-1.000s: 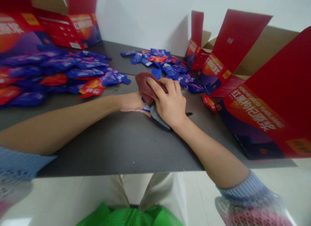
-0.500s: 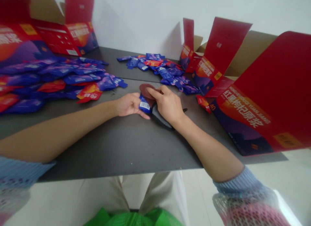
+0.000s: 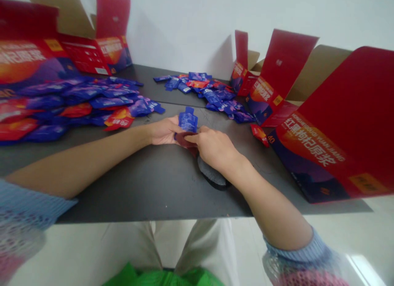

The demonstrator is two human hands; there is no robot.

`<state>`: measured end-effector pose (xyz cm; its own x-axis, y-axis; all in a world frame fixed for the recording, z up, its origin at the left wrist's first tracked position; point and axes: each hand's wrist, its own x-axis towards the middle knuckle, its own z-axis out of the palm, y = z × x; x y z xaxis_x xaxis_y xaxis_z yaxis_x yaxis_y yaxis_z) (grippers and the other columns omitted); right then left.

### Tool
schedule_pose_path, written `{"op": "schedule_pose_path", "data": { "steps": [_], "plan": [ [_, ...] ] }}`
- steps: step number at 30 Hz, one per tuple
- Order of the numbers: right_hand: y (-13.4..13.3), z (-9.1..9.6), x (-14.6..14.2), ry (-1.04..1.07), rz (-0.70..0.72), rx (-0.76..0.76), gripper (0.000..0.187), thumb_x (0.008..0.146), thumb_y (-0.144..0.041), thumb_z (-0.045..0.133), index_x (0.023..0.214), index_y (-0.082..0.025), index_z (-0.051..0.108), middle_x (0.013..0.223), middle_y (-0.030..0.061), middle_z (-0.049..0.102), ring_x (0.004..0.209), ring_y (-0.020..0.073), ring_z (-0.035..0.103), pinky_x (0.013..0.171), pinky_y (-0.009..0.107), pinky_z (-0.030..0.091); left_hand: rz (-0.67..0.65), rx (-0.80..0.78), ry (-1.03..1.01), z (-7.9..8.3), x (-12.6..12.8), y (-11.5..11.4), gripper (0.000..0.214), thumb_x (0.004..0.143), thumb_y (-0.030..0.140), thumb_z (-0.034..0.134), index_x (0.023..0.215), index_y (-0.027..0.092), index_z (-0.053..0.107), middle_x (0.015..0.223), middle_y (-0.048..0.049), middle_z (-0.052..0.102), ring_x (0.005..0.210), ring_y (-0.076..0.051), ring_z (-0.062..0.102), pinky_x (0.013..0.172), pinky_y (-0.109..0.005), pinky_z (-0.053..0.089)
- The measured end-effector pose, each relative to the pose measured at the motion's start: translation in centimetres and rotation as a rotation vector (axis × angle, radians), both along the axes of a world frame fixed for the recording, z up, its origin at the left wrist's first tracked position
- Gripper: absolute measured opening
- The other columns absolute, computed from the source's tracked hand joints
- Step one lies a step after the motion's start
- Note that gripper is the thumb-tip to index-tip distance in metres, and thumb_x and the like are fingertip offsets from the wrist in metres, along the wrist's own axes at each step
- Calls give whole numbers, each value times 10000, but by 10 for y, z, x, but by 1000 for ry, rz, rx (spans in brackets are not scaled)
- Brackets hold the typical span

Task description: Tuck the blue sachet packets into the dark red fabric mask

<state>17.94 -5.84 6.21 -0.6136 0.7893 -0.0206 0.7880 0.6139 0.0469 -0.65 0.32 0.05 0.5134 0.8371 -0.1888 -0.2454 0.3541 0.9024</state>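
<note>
The left hand (image 3: 165, 130) grips a blue packet (image 3: 188, 121), its thumb laid across the lower part and the fingers behind, partly hidden. The packet is over the table (image 3: 135, 187), its narrow end pointing to 12 o'clock. The right hand (image 3: 215, 148), at 4 o'clock from the packet, holds a brown cloth (image 3: 187, 140) in bent fingers. One finger stretches along the cloth toward the left hand; where the right thumb sits, I cannot tell. The cloth is at the packet's 6 o'clock end, between the two hands.

Counting from the packet, a grey pad (image 3: 212, 171) with a dark edge lies at 5 o'clock, partly covered by the right hand. At 9 o'clock is a big pile (image 3: 76, 99) of blue and red packets, stacked in layers. A small pile (image 3: 212, 95), looser, spreads at 1 o'clock. A red packet (image 3: 259, 135) lies by itself at 3 o'clock, just beside a large box (image 3: 320, 154). Two more red boxes (image 3: 265, 95) stand toward 2 o'clock, flaps up. Others, the left boxes (image 3: 113, 54), stand around 10 o'clock, behind the big pile. The pale wall (image 3: 181, 31) rises at 12 o'clock. At 6 o'clock, below the table edge, are pale trousers (image 3: 206, 245) and green cloth (image 3: 163, 277).
</note>
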Motion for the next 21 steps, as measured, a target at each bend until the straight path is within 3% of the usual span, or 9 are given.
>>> {"op": "schedule_pose_path", "data": {
  "steps": [5, 9, 13, 16, 18, 21],
  "plan": [
    [7, 6, 6, -46, -111, -21, 378, 994, -274, 383, 1167, -244, 718, 1120, 152, 677, 1002, 292, 695, 758, 355, 523, 121, 48, 15, -2, 6, -2, 558, 682, -97, 634, 1191, 131, 601, 1121, -159, 718, 942, -274, 733, 857, -506, 600],
    [21, 0, 21, -55, -191, -40, 362, 947, -238, 444, 1193, -280, 706, 1157, 139, 693, 1034, 321, 694, 780, 390, 535, 298, 22, 1, -5, 18, 0, 453, 709, -114, 606, 1112, 89, 642, 1067, -175, 738, 1040, -318, 711, 928, -576, 563],
    [37, -10, 35, -12, -205, -45, 393, 940, -270, 467, 1293, -315, 634, 1246, 127, 664, 1107, 324, 664, 829, 407, 520, 491, 25, 38, -3, 31, -7, 379, 753, -91, 631, 1070, 116, 652, 995, -124, 762, 962, -268, 737, 876, -503, 612],
    [45, -14, 40, 7, -211, -82, 420, 938, -295, 486, 1348, -317, 573, 1297, 124, 635, 1133, 313, 646, 840, 392, 506, 558, 34, 164, 2, 27, -13, 246, 763, -30, 689, 967, 105, 665, 909, -113, 766, 809, -225, 752, 752, -361, 642],
    [50, -15, 42, 14, -207, -106, 422, 936, -307, 495, 1353, -307, 559, 1298, 131, 628, 1126, 314, 645, 828, 386, 499, 550, 55, 323, 8, 15, -13, 163, 757, 46, 747, 889, 100, 668, 872, -118, 762, 724, -201, 745, 642, -264, 614],
    [56, -19, 44, 28, -194, -129, 422, 934, -320, 497, 1351, -295, 554, 1266, 138, 633, 1120, 321, 642, 820, 387, 490, 575, 104, 574, 22, -21, -10, 264, 702, 149, 833, 897, 114, 657, 851, -112, 757, 675, -199, 734, 567, -242, 566]
  ]
}}
